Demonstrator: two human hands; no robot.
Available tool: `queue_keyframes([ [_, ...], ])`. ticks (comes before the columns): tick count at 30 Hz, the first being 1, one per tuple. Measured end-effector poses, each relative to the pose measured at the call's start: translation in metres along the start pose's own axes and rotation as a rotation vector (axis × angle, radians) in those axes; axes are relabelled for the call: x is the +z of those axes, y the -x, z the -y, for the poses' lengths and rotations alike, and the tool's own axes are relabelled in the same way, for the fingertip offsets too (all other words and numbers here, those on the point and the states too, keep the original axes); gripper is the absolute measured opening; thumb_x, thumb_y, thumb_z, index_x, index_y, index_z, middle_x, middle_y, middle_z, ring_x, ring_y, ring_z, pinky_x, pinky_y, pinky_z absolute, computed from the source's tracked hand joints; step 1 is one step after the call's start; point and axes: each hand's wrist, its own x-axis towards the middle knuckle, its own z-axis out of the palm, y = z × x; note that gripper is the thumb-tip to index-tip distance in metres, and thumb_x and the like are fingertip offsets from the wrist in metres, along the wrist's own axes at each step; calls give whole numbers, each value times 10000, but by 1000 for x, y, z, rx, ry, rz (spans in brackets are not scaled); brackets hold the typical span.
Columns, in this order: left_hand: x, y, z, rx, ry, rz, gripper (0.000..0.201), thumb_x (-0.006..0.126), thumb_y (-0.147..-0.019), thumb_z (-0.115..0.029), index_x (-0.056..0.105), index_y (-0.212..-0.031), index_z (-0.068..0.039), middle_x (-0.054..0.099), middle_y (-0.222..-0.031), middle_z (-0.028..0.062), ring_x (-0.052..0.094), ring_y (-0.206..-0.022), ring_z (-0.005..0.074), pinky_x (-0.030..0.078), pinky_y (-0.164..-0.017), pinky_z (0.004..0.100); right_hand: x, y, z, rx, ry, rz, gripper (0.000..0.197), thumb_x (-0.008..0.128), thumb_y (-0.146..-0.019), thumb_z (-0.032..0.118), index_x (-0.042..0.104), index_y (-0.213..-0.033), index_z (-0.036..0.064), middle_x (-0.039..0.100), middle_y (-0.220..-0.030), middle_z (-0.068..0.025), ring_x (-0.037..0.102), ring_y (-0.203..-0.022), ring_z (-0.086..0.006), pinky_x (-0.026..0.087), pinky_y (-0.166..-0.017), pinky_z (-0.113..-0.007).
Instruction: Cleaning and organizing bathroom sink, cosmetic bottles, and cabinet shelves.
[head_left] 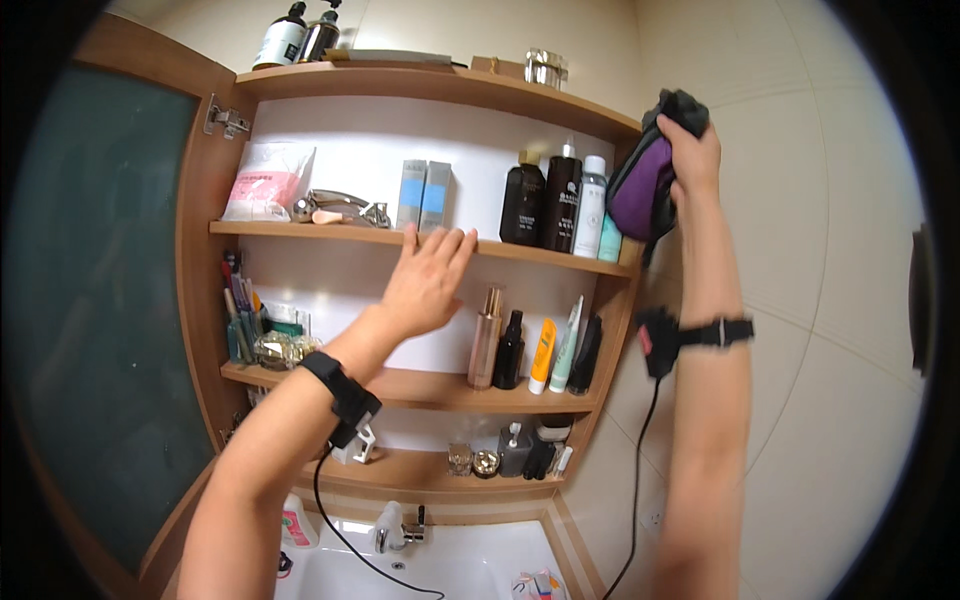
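The left hand [427, 282], seemingly empty with fingers spread, is at the front edge of the upper shelf [345, 232], just below two grey-and-blue boxes [411, 196]; a fingertip catching their bases could tip them. Toward the shelf's right end, bottles [590, 207] stand close together. Beside the right edge of the cabinet [612, 335], a purple-and-black pouch [640, 195] is gripped by the right hand [693, 155]; swinging it inward could topple them.

Bathroom, with sink [475, 555], faucet [398, 530] and toiletry-filled cabinet [430, 84].
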Motion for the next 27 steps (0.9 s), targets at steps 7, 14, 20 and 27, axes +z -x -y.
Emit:
queue_keyframes([
  [7, 0, 8, 7, -6, 15, -27, 986, 785, -682, -228, 225, -1462, -2, 382, -1376, 188, 347, -1313, 358, 204, -1088, 608, 69, -107, -28, -304, 764, -175, 643, 709, -736, 293, 460, -1245, -14, 534, -1228, -283, 528, -1148, -400, 418, -975, -430],
  [14, -2, 12, 12, 4, 33, 1, 1020, 785, -681, -227, 185, -1479, -15, 361, -1386, 181, 333, -1318, 354, 187, -1090, 614, 104, -78, -60, 72, 1216, 366, 672, 353, -835, 503, 605, -1214, 9, 525, -1318, -243, 495, -1234, -397, 383, -1004, -475],
  [20, 4, 7, 10, 34, 78, -20, 1010, 782, -683, -229, 195, -1477, -12, 349, -1388, 184, 321, -1323, 357, 167, -1083, 637, 43, -142, -92, 153, 1305, 362, 600, 416, -820, 434, 607, -1193, 4, 540, -1301, -237, 502, -1225, -387, 385, -1007, -446],
  [27, 9, 10, 9, -2, 50, -68, 982, 759, -664, -216, 229, -1456, 22, 371, -1358, 184, 346, -1296, 340, 163, -1083, 625, 112, -139, -91, 67, 1154, 699, 398, 491, -784, 304, 631, -963, -22, 624, -1009, -156, 553, -918, -257, 409, -816, -387],
])
